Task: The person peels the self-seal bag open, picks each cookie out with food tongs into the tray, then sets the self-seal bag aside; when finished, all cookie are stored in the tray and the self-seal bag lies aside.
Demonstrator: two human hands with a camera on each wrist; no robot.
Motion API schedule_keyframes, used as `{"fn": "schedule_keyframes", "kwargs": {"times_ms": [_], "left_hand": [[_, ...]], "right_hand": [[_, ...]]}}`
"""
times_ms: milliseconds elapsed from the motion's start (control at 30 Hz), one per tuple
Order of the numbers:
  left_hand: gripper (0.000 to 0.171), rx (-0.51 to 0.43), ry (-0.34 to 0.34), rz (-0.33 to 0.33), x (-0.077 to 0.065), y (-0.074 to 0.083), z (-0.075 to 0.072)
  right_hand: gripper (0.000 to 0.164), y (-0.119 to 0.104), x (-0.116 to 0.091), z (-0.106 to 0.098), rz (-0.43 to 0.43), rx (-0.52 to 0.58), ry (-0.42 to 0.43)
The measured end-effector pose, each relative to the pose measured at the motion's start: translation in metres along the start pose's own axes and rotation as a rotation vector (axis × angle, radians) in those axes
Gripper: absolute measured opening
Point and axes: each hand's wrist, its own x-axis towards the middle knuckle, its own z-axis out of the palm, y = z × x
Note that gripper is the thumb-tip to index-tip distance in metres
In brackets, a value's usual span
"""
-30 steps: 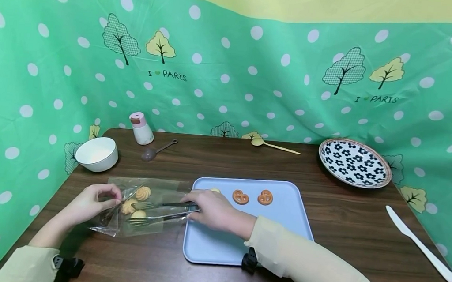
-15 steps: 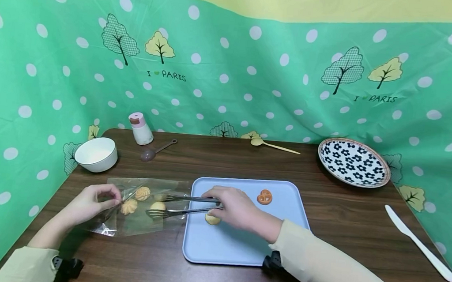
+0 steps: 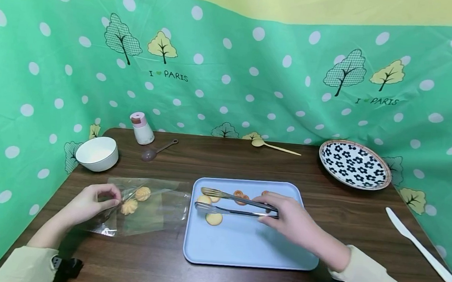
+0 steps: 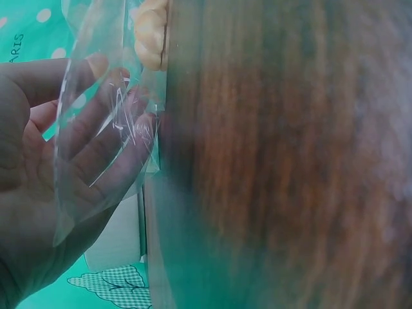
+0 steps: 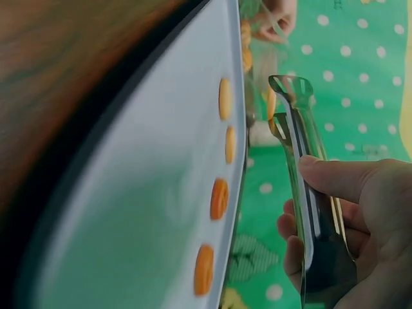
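Note:
At the left, my left hand point(image 3: 91, 203) pinches the edge of a clear plastic bag point(image 3: 151, 226) lying on the table. Two swirled cookies point(image 3: 142, 193) are inside it. My right hand point(image 3: 293, 219) grips metal tongs point(image 3: 240, 213) over the blue tray point(image 3: 249, 253). A round cookie point(image 5: 271, 103) is between the tong tips, raised above the tray in the right wrist view. Two round cookies point(image 3: 214, 219) lie on the tray's left part. Two pretzel cookies point(image 5: 219, 199) lie behind the tongs, partly hidden in the head view.
A white bowl point(image 3: 97, 154), a pink-capped shaker point(image 3: 142, 129) and a brown spoon point(image 3: 150, 154) stand or lie at the back left. A yellow spoon point(image 3: 273, 145) is at the back edge. To the right are a flower-patterned plate point(image 3: 354, 164) and a white knife point(image 3: 421, 246).
The tongs have come out of the bag, carrying a round cookie rightward over the tray. My left hand stays on the bag; two swirled cookies stay inside.

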Motion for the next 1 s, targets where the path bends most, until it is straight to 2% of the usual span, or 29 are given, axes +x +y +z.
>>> {"fn": "schedule_keyframes", "kwargs": {"times_ms": [300, 533, 767, 1000], "left_hand": [[0.008, 0.012, -0.003, -0.009, 0.003, 0.0, 0.001], [0.009, 0.01, -0.014, -0.043, 0.001, 0.001, 0.0], [0.008, 0.004, -0.015, -0.049, 0.001, 0.003, 0.0], [0.006, -0.006, -0.016, -0.048, 0.001, 0.003, -0.001]], "right_hand": [[0.04, 0.022, -0.045, -0.021, 0.077, -0.074, 0.036], [0.041, 0.033, -0.063, -0.022, 0.139, -0.089, 0.007], [0.043, 0.034, -0.062, -0.026, 0.131, -0.095, -0.013], [0.04, 0.02, -0.037, -0.022, 0.087, -0.071, -0.015]]}}
